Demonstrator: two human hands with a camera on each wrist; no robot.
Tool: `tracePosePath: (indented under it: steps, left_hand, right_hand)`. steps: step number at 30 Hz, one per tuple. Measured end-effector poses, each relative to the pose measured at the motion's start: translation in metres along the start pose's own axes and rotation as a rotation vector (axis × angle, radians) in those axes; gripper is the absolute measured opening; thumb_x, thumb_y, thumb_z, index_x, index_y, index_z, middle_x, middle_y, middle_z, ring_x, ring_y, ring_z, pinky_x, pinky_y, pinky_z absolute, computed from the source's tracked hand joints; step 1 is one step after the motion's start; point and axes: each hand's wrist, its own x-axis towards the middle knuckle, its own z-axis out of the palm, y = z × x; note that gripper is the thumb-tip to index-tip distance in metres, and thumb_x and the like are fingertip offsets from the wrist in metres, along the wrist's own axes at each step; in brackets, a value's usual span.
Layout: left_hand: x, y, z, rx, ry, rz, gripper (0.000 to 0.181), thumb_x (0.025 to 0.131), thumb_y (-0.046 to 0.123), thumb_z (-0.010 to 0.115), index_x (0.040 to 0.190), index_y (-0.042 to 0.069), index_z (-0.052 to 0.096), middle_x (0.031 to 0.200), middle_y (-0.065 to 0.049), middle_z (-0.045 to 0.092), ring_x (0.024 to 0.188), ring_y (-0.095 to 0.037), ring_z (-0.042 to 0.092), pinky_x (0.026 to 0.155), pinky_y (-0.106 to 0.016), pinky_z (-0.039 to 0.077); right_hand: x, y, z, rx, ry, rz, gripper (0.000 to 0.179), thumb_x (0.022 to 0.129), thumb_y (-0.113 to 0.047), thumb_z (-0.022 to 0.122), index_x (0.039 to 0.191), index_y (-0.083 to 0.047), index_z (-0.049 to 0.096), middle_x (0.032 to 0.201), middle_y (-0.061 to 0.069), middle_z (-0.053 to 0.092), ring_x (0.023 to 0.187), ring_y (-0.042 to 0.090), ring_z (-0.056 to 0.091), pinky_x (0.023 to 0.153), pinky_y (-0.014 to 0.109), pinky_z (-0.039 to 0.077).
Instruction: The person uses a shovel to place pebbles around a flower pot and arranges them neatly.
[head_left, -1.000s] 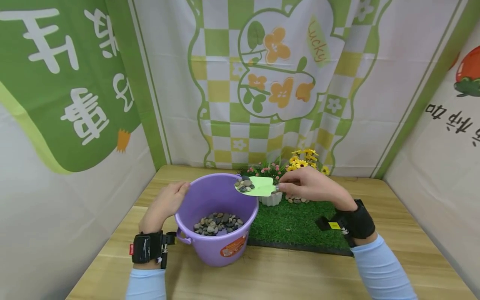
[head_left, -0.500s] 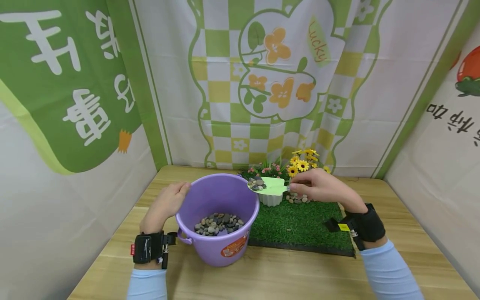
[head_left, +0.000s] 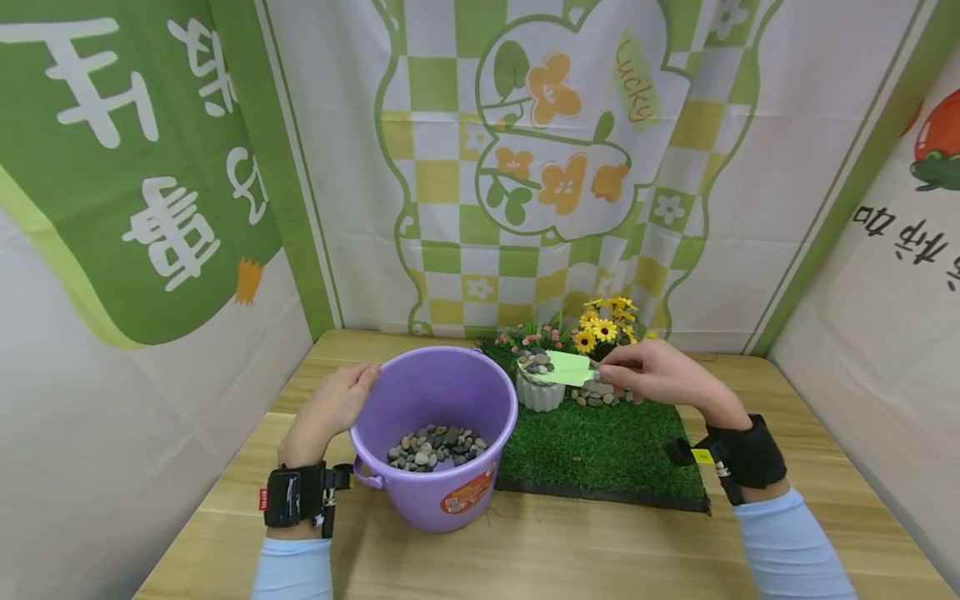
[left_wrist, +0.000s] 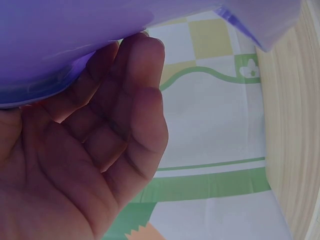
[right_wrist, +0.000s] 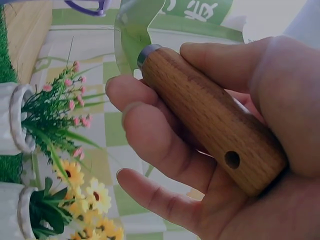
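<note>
"Gripping what?"
"In the right hand (head_left: 656, 375), the green trowel (head_left: 567, 368), clamped by its wooden handle (right_wrist: 207, 115); in the left hand (head_left: 336, 404), the rim of the purple bucket (head_left: 435, 500)."
"Changed how?"
"Shifted toward three o'clock, from the bucket's rim to the white pot (head_left: 542, 398) in the head view, with pebbles (head_left: 535, 362) still aboard. Probably mid-carry, yet to tip."
"Pointing where?"
"Blade-first toward nine o'clock, a shade toward ten, with the long axis nearly crosswise. Placed at two o'clock from the bucket."
</note>
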Motion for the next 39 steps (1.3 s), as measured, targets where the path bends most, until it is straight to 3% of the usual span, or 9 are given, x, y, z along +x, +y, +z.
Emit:
tracePosePath:
  steps: [8,15,19,28,34,39]
  left_hand:
    - [0.001,0.000,0.000,-0.004,0.009,0.014,0.059,0.106,0.040,0.023,0.135,-0.002,0.051,0.127,-0.025,0.056,0.115,-0.045,0.049,0.095,-0.060,0.037]
    - [-0.001,-0.001,-0.001,0.005,0.015,0.018,0.059,0.106,0.040,0.022,0.136,-0.003,0.050,0.128,-0.024,0.055,0.116,-0.045,0.048,0.096,-0.060,0.037]
    - [-0.001,-0.002,0.000,0.005,0.020,0.015,0.059,0.106,0.040,0.022,0.135,-0.003,0.051,0.127,-0.024,0.056,0.116,-0.044,0.049,0.095,-0.060,0.038]
    - [0.000,-0.004,0.002,-0.007,0.024,0.007,0.063,0.105,0.045,0.021,0.134,-0.001,0.053,0.125,-0.023,0.058,0.114,-0.043,0.051,0.095,-0.059,0.039]
    - [0.000,-0.004,0.001,-0.010,0.019,0.002,0.062,0.105,0.043,0.022,0.135,-0.002,0.051,0.126,-0.024,0.056,0.115,-0.043,0.050,0.095,-0.059,0.039]
    - [0.000,-0.003,0.001,-0.002,0.022,0.004,0.061,0.105,0.042,0.022,0.135,-0.002,0.051,0.126,-0.024,0.057,0.115,-0.043,0.050,0.095,-0.059,0.038]
  right_hand:
    - [-0.007,0.015,-0.001,-0.008,0.026,0.026,0.025,0.100,-0.033,0.048,0.101,-0.017,0.067,0.077,0.000,0.062,0.060,0.021,0.056,0.056,0.028,0.048]
    - [-0.014,0.028,0.003,-0.011,0.029,0.088,0.033,0.099,-0.038,0.048,0.110,-0.013,0.067,0.081,-0.004,0.063,0.060,0.013,0.056,0.057,0.029,0.050]
    - [-0.018,0.037,0.006,-0.011,0.026,0.114,0.032,0.099,-0.038,0.049,0.105,-0.014,0.068,0.079,-0.002,0.063,0.059,0.015,0.057,0.055,0.029,0.049]
    - [-0.026,0.050,0.008,-0.020,0.025,0.100,0.029,0.099,-0.034,0.050,0.103,-0.012,0.069,0.078,0.001,0.065,0.056,0.011,0.057,0.052,0.028,0.050]
    - [-0.028,0.056,0.009,0.016,0.045,0.107,0.028,0.099,-0.031,0.051,0.103,-0.010,0.069,0.080,0.005,0.066,0.061,0.018,0.061,0.054,0.029,0.053]
    - [-0.029,0.058,0.011,0.037,0.041,0.122,0.026,0.099,-0.030,0.052,0.100,-0.011,0.069,0.077,0.003,0.064,0.057,0.015,0.058,0.052,0.029,0.052]
